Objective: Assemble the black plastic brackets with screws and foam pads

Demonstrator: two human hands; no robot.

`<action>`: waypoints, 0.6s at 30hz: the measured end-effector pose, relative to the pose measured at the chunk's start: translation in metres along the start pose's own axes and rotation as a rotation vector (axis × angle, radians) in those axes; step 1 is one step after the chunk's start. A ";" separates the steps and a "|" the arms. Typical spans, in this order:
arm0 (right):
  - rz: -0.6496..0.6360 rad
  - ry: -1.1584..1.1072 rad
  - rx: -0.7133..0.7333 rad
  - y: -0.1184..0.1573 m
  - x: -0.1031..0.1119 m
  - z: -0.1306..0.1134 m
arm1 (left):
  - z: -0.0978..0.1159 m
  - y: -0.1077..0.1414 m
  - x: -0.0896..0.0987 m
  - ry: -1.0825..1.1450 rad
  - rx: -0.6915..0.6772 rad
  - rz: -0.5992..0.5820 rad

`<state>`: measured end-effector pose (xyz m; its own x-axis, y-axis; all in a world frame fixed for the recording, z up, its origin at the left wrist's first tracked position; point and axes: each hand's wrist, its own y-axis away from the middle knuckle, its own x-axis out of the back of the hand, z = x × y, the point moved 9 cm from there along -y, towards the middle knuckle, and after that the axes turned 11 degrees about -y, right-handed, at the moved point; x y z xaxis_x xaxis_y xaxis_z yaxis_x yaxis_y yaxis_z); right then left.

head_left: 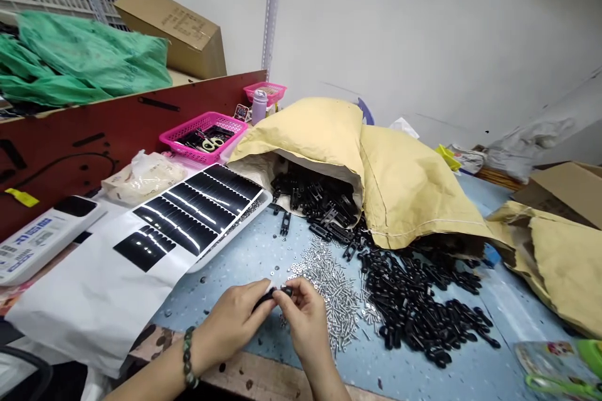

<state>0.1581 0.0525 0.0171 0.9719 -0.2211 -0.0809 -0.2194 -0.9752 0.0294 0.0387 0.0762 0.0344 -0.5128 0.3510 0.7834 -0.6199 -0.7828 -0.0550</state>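
Fingers (292,298) hide most of the black plastic part (264,299).

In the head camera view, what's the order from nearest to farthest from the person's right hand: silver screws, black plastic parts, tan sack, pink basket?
From the right hand:
1. Silver screws: just right
2. Black plastic parts: farther right
3. Tan sack: ahead
4. Pink basket: farthest, ahead and left

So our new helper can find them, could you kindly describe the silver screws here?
On the blue work surface, find the tan paper sack spilling black plastic parts. In front of it, beside the right hand, lies a loose heap of silver screws, bright against the black pieces.
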 end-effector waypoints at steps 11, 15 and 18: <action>-0.061 0.873 0.267 -0.116 -0.017 0.006 | -0.076 -0.055 0.021 0.401 0.262 0.143; -0.106 0.921 0.378 -0.113 -0.058 -0.003 | -0.069 -0.039 0.024 0.376 0.237 0.173; -0.146 0.817 0.580 -0.108 -0.128 -0.030 | -0.060 -0.011 0.046 0.315 0.232 0.206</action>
<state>0.0596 0.1864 0.0541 0.7054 -0.2365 0.6682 0.1096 -0.8950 -0.4325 -0.0135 0.1317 0.0338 -0.7902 0.2871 0.5415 -0.3547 -0.9347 -0.0220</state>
